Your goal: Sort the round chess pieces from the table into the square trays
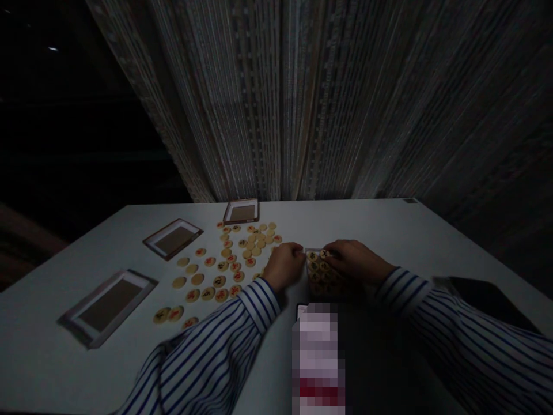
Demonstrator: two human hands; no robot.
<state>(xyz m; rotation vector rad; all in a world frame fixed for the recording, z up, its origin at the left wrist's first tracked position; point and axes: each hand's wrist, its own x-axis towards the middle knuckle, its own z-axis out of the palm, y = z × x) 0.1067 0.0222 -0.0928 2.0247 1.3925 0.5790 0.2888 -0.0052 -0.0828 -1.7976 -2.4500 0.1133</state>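
Observation:
Round wooden Chinese chess pieces (pixel 226 252) with red or black characters lie loose across the left and middle of the white table. A shallow box (pixel 330 286) sits in front of me with rows of pieces inside. My right hand (pixel 360 259) reaches over the box's far right corner, thumb and fingertip closed around a black-marked chess piece (pixel 325 253) in the top row. My left hand (pixel 284 266) is beside the box's left edge, fingers curled in and tips pressed together. Whatever it may be holding is hidden.
Three framed trays or lids stand on the table: one at the back (pixel 242 211), one at the left (pixel 173 238), one at the near left (pixel 107 308). A dark flat object (pixel 488 300) lies on the right. A blurred-out screen (pixel 318 357) is near me. Curtains (pixel 294 104) hang behind.

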